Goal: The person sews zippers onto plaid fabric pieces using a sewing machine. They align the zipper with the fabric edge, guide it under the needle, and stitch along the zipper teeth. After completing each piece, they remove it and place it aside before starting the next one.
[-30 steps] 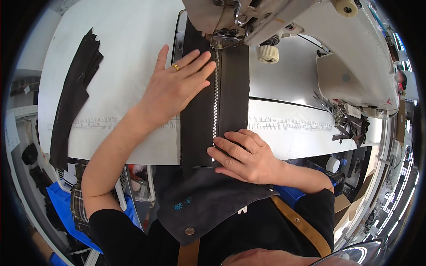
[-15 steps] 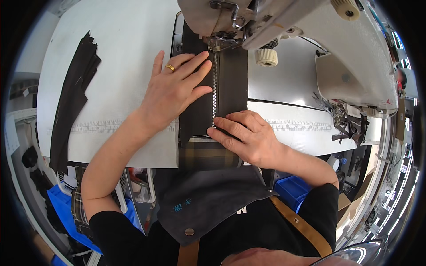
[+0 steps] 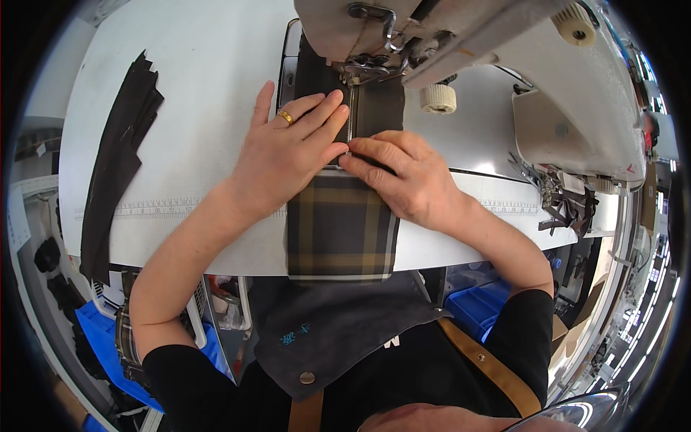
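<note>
A dark fabric piece (image 3: 381, 106) with a metal zipper (image 3: 350, 122) lies under the presser foot (image 3: 352, 78) of a white sewing machine (image 3: 331, 29). My left hand (image 3: 284, 151), with a gold ring, rests flat on the cloth left of the zipper, fingers stretched toward the foot. Thumb and index finger of my right hand (image 3: 414, 176) pinch the zipper's near end; its tip is partly hidden by them. Toward me, plaid fabric (image 3: 338, 227) in grey and brown continues down to the table's front edge.
Dark fabric strips (image 3: 119, 158) lie stacked at the table's left. A printed ruler (image 3: 165, 207) crosses the white table (image 3: 194, 93). Scissors (image 3: 525, 171) and dark scraps (image 3: 568, 209) lie at the right. Below the table are blue bins (image 3: 471, 309).
The fabric and zipper have moved away from me under the presser foot, exposing more plaid cloth. My right hand has travelled forward with the zipper end, now close to my left hand.
</note>
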{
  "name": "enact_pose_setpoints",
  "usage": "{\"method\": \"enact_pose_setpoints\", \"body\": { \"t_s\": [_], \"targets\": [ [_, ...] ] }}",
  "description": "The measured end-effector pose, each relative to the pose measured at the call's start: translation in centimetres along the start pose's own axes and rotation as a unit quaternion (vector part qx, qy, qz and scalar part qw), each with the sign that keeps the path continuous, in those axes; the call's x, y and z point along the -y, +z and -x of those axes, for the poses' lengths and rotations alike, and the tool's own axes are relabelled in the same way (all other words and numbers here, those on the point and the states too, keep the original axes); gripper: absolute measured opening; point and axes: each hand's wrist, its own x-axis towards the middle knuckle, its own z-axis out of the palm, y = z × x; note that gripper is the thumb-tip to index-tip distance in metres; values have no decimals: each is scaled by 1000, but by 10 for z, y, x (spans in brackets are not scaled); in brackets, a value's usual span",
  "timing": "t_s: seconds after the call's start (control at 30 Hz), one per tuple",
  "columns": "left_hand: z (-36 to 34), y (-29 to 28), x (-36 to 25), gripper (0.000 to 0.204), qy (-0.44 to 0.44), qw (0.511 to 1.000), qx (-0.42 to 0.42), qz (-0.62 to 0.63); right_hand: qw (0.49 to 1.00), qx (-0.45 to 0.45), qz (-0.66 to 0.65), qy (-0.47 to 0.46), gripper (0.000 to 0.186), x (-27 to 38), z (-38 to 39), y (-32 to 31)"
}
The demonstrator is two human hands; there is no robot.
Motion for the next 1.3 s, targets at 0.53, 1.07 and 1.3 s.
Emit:
{"method": "enact_pose_setpoints", "body": {
  "t_s": [0.53,1.07,1.3],
  "targets": [
    [-7,2,5,34,-26,1000,-4,-7,999,-25,-13,23,37,-45,-17,8],
    [-8,10,18,26,-38,997,-52,45,836,49,-343,425,12,-33,-31,-16],
    [-26,6,28,17,108,990,-84,-30,984,17,119,133,17,-29,-31,12]
  ]
}}
